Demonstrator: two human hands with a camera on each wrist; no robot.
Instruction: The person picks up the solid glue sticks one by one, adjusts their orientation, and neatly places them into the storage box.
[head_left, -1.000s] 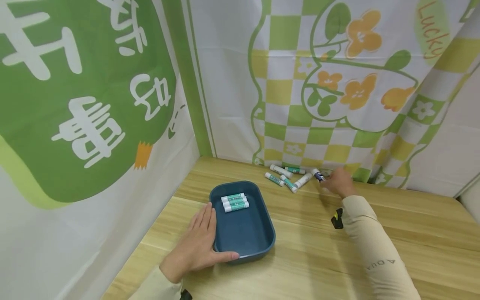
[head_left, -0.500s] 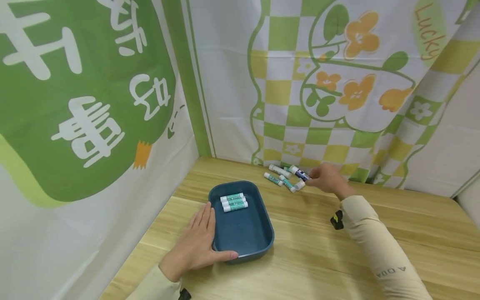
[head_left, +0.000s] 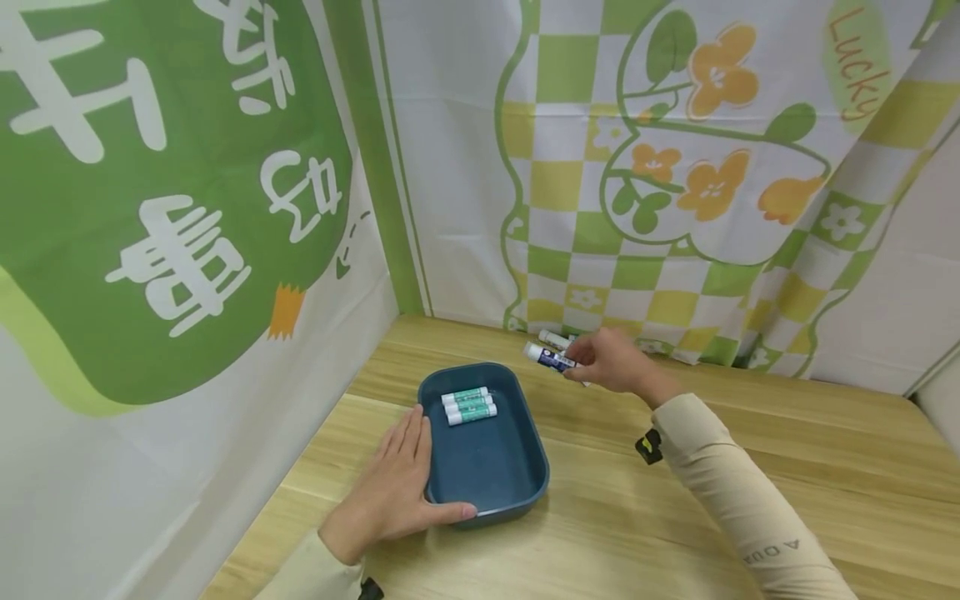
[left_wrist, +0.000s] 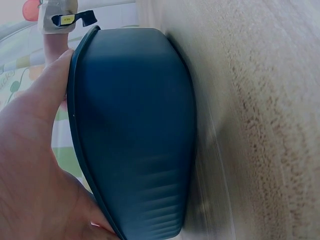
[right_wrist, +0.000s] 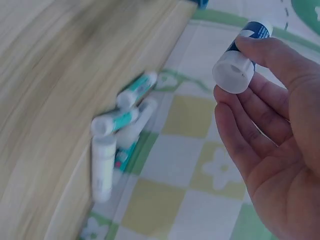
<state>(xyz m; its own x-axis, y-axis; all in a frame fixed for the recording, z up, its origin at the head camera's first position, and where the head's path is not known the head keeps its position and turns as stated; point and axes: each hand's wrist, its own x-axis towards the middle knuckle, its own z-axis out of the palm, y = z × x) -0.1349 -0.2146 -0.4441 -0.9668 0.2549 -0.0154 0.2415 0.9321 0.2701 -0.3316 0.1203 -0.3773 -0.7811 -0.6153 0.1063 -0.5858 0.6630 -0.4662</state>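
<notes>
My right hand [head_left: 615, 360] pinches a glue stick [head_left: 551, 358] with a dark blue label between thumb and fingers, above the back of the table. The right wrist view shows its translucent white end [right_wrist: 234, 75] facing the camera. Flat along the left side of the blue tray [head_left: 487, 479] lies my left hand [head_left: 390, 483], fingers straight and thumb on the near rim. Inside the tray, toward its far end, several glue sticks [head_left: 470, 405] with teal labels lie side by side.
Loose glue sticks, white [right_wrist: 103, 170] and teal-labelled [right_wrist: 137, 90], lie in a pile by the back edge, mostly hidden behind my right hand in the head view. A checked cloth [head_left: 555, 183] hangs behind the wooden table [head_left: 675, 500]; a green printed cloth [head_left: 300, 275] hangs at the left.
My right hand has carried the dark blue glue stick leftward, over the loose pile and closer to the tray. The left hand and the tray have stayed put.
</notes>
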